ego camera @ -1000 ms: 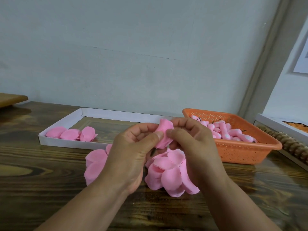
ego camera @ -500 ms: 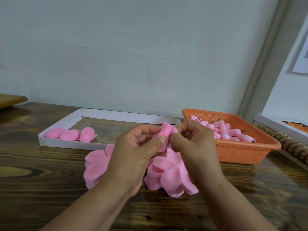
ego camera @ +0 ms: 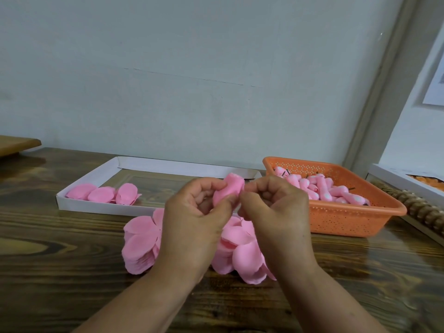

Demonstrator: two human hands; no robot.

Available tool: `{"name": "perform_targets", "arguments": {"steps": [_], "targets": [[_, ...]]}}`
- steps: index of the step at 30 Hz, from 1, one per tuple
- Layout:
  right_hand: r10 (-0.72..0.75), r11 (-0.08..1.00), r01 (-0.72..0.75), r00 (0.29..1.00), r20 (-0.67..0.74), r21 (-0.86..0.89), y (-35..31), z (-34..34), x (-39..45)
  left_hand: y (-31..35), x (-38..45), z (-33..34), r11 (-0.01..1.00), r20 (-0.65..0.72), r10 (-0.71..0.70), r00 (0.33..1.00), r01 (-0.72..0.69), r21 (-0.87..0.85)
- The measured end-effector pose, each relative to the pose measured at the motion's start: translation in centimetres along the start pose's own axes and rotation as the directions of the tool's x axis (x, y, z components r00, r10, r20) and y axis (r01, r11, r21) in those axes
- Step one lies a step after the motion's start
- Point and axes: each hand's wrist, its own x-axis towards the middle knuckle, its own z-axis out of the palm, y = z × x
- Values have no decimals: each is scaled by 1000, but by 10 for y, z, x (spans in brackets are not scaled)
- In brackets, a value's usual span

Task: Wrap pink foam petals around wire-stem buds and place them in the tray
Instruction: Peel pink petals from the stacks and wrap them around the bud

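Observation:
A pink foam petal (ego camera: 228,190) is rolled round a bud, whose stem is hidden, and is held above the table between both hands. My left hand (ego camera: 194,227) pinches it from the left with thumb and fingers. My right hand (ego camera: 276,217) pinches its right edge. Under the hands lies a loose pile of pink petals (ego camera: 141,243). A white cardboard tray (ego camera: 101,205) at back left holds three wrapped pink pieces (ego camera: 103,193). An orange plastic basket (ego camera: 348,219) at right holds several pink wire-stem buds (ego camera: 319,186).
The wooden table (ego camera: 60,272) runs under everything. A wooden board edge (ego camera: 16,144) sits at far left. At far right lie a white box (ego camera: 406,181) and a string of wooden beads (ego camera: 422,210). A wall stands close behind.
The petal has been rolled tighter round the bud, from a loose flap into a closed roll. Both hands stay together at the same spot.

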Motion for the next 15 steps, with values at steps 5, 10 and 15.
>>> {"name": "perform_targets", "arguments": {"steps": [5, 10, 15], "targets": [[19, 997, -22, 999, 47, 68, -4, 4, -3, -5, 0, -2, 992, -15, 65, 998, -63, 106], [46, 999, -46, 999, 0, -23, 2, 1, 1, -7, -6, 1, 959, 43, 145, 988, -151, 240], [96, 994, -96, 995, -2, -59, 6, -6, 9, -2, -8, -1, 908, 113, 139, 984, -172, 381]]}}
